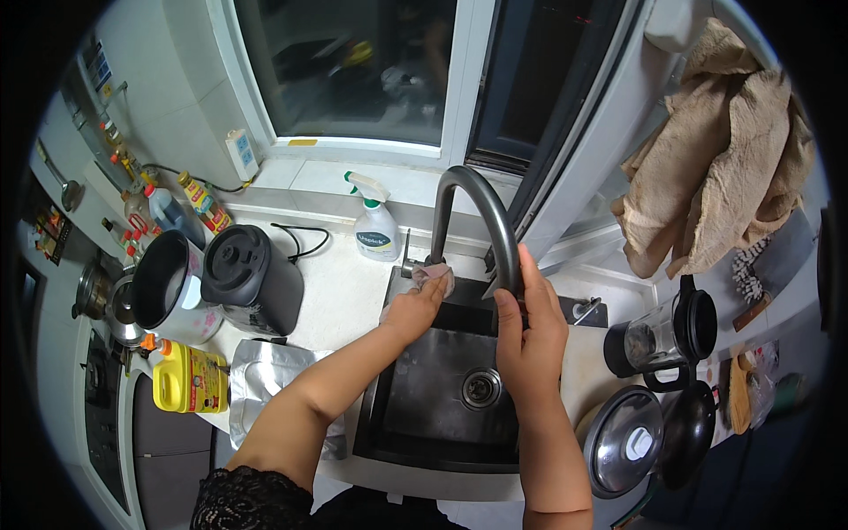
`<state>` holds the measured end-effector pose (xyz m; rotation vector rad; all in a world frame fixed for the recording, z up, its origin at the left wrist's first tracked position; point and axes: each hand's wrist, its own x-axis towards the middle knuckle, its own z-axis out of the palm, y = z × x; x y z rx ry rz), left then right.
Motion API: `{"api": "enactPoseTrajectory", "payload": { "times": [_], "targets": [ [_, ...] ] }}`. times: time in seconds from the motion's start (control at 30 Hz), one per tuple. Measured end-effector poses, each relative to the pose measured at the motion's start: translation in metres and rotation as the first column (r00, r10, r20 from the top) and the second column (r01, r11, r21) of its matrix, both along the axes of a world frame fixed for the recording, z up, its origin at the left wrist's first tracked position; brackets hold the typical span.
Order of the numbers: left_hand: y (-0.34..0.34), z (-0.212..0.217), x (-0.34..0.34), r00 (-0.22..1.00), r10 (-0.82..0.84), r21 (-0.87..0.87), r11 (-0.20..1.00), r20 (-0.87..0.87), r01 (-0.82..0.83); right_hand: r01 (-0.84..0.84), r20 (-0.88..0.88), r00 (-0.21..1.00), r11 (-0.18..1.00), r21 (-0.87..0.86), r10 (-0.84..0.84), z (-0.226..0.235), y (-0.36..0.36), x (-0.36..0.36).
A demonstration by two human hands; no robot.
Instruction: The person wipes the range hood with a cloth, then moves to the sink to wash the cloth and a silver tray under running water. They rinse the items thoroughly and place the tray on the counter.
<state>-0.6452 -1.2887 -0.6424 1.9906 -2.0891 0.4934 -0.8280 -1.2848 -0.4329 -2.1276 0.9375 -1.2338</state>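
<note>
A dark grey gooseneck faucet (477,181) arches over a black sink (415,380) with a round drain strainer (481,389). My left hand (413,311) reaches across the sink's left side and presses a crumpled pinkish cloth (435,277) against the base of the faucet, beside its lever. The fingers are closed over the cloth. Around the downturned end of the spout, my right hand (534,331) is closed, thumb on the near side and fingers along the right. The spout's outlet is hidden behind that hand. A white spray bottle (377,234) with a green trigger stands left of the faucet.
On the left counter stand a black lidded container (252,274), a dark pot (168,287), a yellow jug (188,378) and a silver sheet (269,375). To the right are a blender jug (662,340) and a glass lid (623,442). Beige cloths (720,159) hang above.
</note>
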Motion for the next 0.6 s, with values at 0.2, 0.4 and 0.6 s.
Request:
{"api": "enactPoseTrajectory", "payload": {
  "times": [0.2,0.4,0.6],
  "targets": [
    [-0.038,0.014,-0.009,0.993,0.115,0.054,0.992,-0.009,-0.115,-0.061,0.093,0.994,0.997,0.054,0.056,-0.001,-0.003,0.003],
    [-0.005,0.013,-0.014,0.996,0.091,0.143,0.986,0.004,-0.090,0.047,0.357,0.920,0.948,0.315,-0.164,-0.054,-0.026,-0.022],
    [-0.032,0.009,-0.010,0.990,0.116,0.073,0.991,-0.085,-0.110,-0.282,0.453,0.885,0.648,0.708,-0.110,-0.118,-0.061,-0.020]
  ]
}}
